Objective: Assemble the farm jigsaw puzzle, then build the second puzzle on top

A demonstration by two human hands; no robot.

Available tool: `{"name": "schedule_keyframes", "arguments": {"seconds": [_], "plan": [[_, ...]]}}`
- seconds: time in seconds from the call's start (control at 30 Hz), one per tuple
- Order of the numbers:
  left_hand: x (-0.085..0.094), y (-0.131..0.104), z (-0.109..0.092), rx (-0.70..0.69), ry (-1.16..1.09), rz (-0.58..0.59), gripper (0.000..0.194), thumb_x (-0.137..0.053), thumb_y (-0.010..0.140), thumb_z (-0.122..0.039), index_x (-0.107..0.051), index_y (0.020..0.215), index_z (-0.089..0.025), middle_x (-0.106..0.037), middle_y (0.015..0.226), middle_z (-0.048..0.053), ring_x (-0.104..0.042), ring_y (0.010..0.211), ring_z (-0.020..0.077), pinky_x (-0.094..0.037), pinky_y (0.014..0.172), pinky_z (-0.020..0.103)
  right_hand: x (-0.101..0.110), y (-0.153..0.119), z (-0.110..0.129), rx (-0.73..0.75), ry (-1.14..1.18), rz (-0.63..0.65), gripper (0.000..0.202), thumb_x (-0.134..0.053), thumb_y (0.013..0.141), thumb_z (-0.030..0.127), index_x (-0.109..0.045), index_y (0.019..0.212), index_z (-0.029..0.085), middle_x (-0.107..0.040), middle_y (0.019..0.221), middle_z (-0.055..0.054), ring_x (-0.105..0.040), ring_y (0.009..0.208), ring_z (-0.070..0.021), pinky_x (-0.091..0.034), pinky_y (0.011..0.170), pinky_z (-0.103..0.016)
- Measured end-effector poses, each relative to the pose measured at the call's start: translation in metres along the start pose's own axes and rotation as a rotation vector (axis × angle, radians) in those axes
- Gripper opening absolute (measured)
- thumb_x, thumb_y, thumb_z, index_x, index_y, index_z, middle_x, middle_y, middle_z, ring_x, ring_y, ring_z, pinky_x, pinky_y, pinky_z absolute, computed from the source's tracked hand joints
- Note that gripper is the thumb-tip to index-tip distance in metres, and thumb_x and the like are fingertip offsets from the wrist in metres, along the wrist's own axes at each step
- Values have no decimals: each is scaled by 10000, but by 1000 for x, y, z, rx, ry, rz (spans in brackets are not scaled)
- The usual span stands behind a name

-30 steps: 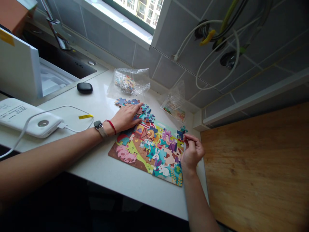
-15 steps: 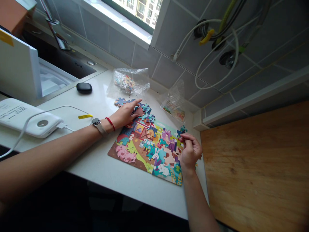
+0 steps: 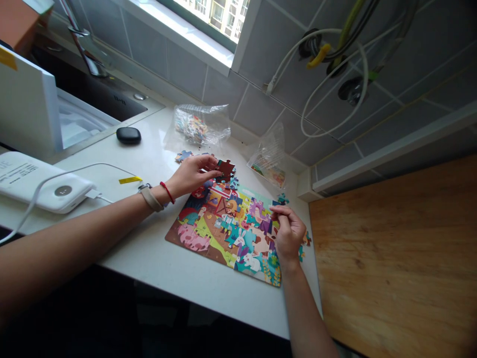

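A partly assembled jigsaw puzzle (image 3: 212, 233) with farm animals lies on the white counter. Above its far edge, my left hand (image 3: 197, 173) pinches a dark reddish-brown puzzle piece (image 3: 226, 170) between thumb and fingers. Loose blue puzzle pieces (image 3: 184, 156) lie behind that hand, partly covered by it. My right hand (image 3: 288, 231) hovers over the puzzle's right side, its thumb and fingertips pressed together; whatever they hold is hidden. Just past those fingertips shows a teal loose piece (image 3: 283, 199). More loose pieces (image 3: 306, 238) lie right of my right hand.
A clear plastic bag of pieces (image 3: 197, 127) and another clear bag (image 3: 270, 159) rest along the wall. At left are a black case (image 3: 128, 135), a white power bank (image 3: 44, 181) with its cable, and the sink (image 3: 108, 94). A wooden board (image 3: 395, 248) adjoins the counter at right.
My left hand has lifted the reddish-brown piece from among the loose pieces, tilting it upward. My right hand has shifted slightly left over the puzzle, uncovering loose pieces beside it.
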State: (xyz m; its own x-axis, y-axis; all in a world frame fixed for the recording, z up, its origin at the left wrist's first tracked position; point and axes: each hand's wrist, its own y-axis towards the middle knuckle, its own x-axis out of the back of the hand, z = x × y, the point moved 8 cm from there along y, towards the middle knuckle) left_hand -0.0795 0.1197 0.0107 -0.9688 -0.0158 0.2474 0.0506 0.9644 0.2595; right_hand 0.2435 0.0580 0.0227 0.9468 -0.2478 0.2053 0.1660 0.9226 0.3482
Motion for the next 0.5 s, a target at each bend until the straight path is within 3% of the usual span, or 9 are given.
{"name": "schedule_keyframes", "arguments": {"seconds": [0.2, 0.33, 0.5], "plan": [[-44, -24, -12, 172, -386, 289, 322, -800, 845, -394, -569, 926, -183, -730, 779, 8, -699, 691, 130, -542, 624, 239, -37, -14, 11, -29, 50, 298, 159, -727, 901, 314, -805, 1025, 254, -737, 1017, -61, -688, 897, -200, -584, 771, -322], [-71, -45, -19, 286, -513, 443, 319, -795, 866, -379, -540, 898, -189, -684, 673, -33, -632, 572, 89, -471, 538, 193, -60, -32, 4, -193, 158, 452, 348, -824, 842, 397, -772, 1164, 277, -757, 975, -47, -694, 760, -178, -595, 677, -309], [-79, -53, -21, 369, -576, 507, 363, -830, 847, -378, -524, 863, -185, -748, 761, 12, -723, 696, 120, -578, 694, 235, -68, -40, 3, -282, 176, 518, 279, -826, 843, 427, -794, 1035, 227, -742, 772, -26, -620, 566, -140, -513, 510, -258]]}}
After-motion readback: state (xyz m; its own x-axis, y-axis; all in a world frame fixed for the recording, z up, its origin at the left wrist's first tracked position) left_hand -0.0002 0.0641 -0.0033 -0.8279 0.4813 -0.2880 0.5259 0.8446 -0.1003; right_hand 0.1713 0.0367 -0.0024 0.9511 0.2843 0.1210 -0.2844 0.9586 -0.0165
